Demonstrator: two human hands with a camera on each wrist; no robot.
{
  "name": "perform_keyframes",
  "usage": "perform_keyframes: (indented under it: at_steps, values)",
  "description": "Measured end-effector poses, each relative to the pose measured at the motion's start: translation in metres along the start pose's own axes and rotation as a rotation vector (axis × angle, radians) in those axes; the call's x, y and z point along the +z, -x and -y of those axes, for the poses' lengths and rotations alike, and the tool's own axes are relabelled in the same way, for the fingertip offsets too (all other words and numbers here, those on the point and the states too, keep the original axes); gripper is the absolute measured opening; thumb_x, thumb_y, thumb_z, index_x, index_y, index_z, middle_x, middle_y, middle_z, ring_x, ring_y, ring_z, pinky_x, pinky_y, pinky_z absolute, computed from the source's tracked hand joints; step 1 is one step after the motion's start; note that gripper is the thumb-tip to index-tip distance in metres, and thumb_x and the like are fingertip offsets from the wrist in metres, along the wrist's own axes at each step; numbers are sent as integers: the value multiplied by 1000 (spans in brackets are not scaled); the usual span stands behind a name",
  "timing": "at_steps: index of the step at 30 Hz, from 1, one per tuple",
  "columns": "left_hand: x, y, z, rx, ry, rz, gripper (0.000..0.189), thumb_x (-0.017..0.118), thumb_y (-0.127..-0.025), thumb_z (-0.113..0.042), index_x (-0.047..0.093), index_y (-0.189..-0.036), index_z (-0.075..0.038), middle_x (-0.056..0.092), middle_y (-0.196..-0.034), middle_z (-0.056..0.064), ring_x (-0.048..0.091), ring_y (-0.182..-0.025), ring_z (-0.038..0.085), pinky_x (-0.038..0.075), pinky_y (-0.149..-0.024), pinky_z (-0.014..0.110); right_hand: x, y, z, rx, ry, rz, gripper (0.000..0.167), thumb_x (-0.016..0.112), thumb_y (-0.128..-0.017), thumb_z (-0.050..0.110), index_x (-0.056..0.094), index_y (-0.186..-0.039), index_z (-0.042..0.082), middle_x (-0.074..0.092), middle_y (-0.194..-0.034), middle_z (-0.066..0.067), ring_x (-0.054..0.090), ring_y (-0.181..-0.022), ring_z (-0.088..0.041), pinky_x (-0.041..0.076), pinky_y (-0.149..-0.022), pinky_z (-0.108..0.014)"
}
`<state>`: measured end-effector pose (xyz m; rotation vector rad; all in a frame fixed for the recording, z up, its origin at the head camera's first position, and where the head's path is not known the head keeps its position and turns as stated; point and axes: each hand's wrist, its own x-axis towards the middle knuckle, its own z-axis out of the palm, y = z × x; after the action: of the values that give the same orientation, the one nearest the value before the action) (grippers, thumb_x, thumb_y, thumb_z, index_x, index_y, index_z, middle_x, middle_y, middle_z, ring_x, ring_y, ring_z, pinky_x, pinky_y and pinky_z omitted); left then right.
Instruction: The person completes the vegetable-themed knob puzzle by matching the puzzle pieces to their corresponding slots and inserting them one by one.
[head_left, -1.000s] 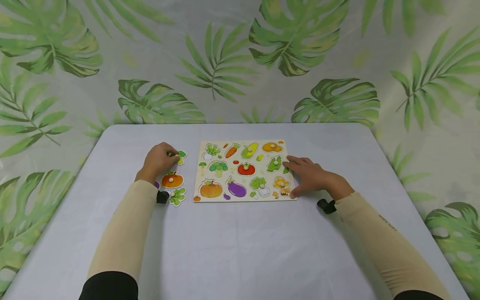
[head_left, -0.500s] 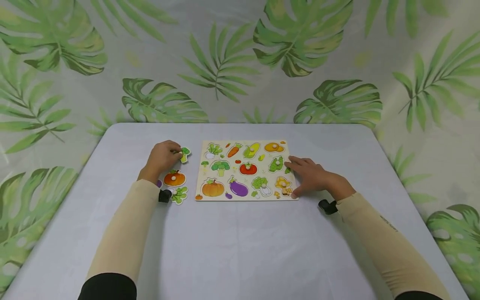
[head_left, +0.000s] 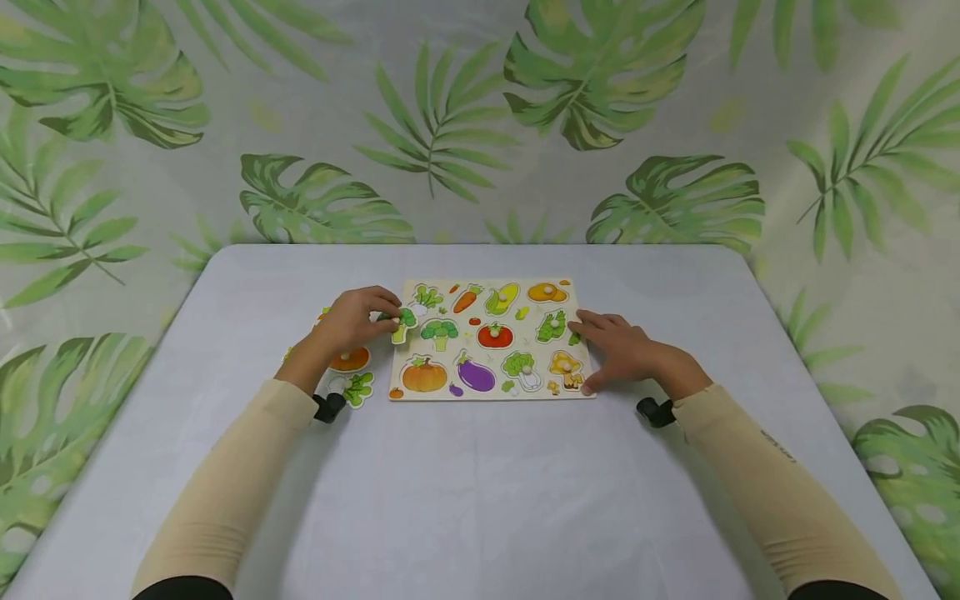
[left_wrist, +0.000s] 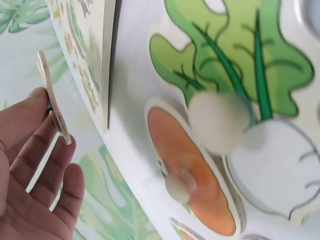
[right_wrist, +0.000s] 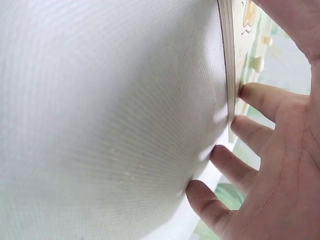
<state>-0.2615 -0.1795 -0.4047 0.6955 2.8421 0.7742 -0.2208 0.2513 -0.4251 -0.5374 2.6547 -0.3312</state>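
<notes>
My left hand point(head_left: 352, 323) pinches a broccoli puzzle piece point(head_left: 403, 326) by thumb and fingers over the left edge of the vegetable puzzle board point(head_left: 527, 340). In the left wrist view, the broccoli piece point(left_wrist: 52, 97) appears edge-on, its face turned away. The printed broccoli shape point(head_left: 438, 332) lies just right of the held piece. At the board's right side, my right hand point(head_left: 626, 350) spreads its fingers, fingertips at the edge. From the right wrist, several fingertips point(right_wrist: 250, 92) show close along the board's layered side point(right_wrist: 227, 60).
Left of the board lie a white turnip piece point(left_wrist: 280, 165) with green leaves and an orange pumpkin piece point(left_wrist: 192, 175), both knobbed. More pieces are partly hidden beneath the left forearm. Carrot point(head_left: 467, 299), tomato point(head_left: 494, 337) and several other vegetables show on the board.
My left hand has carried the broccoli piece rightward from beside the loose pieces to the board's left edge. The right hand stays at the right edge.
</notes>
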Motion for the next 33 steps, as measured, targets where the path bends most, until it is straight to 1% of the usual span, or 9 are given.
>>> perform_keyframes:
  at_steps: [2, 10, 14, 17, 21, 27, 33]
  values:
    - [2, 0, -2, 32, 5, -9, 23, 71, -90, -12, 75, -110, -1, 66, -127, 17, 59, -123, 37, 47, -108, 53, 0, 0, 0, -1, -1, 3, 106, 84, -73, 49, 30, -156, 12, 17, -166, -17, 19, -148, -47, 30, -106, -75]
    - [14, -5, -7, 93, 31, -16, 22, 72, -90, -14, 76, -109, -3, 67, -125, 15, 60, -123, 35, 46, -109, 52, 1, 0, -4, 7, 21, -1, 109, 84, -72, 52, 29, -157, 13, 16, -166, -16, 20, -148, -47, 32, -106, -75]
    - [19, -8, -10, 102, 52, 0, 22, 72, -90, -14, 76, -109, -3, 67, -125, 15, 59, -123, 34, 45, -111, 51, 2, -1, -5, -3, 29, -8, 109, 84, -72, 53, 29, -157, 14, 17, -166, -16, 21, -147, -47, 32, -105, -75]
    - [23, -11, -11, 109, 51, 10, 23, 73, -89, -15, 76, -109, -4, 68, -125, 14, 60, -123, 34, 44, -112, 51, 3, -1, -5, -7, 25, -8, 108, 84, -72, 53, 30, -157, 13, 17, -166, -17, 21, -147, -48, 32, -105, -75]
    - [29, -15, -13, 115, 39, 16, 23, 74, -88, -15, 77, -108, -5, 69, -123, 12, 60, -123, 33, 43, -113, 51, 2, 0, -4, -4, 7, -2, 107, 84, -72, 51, 30, -156, 13, 17, -166, -17, 19, -148, -48, 30, -106, -75]
    - [35, -21, -16, 153, 6, 15, 21, 74, -88, -16, 78, -106, -5, 70, -121, 11, 61, -120, 32, 43, -112, 50, 2, 1, -4, -3, 5, -3, 106, 84, -73, 50, 30, -156, 13, 17, -166, -16, 19, -148, -47, 30, -106, -75]
    - [40, -28, -14, 163, -40, 48, 20, 73, -89, -18, 78, -105, -7, 71, -119, 11, 63, -117, 31, 45, -110, 49, 1, 1, -3, -6, 5, -5, 106, 83, -73, 51, 30, -157, 14, 16, -166, -16, 18, -148, -47, 29, -107, -75]
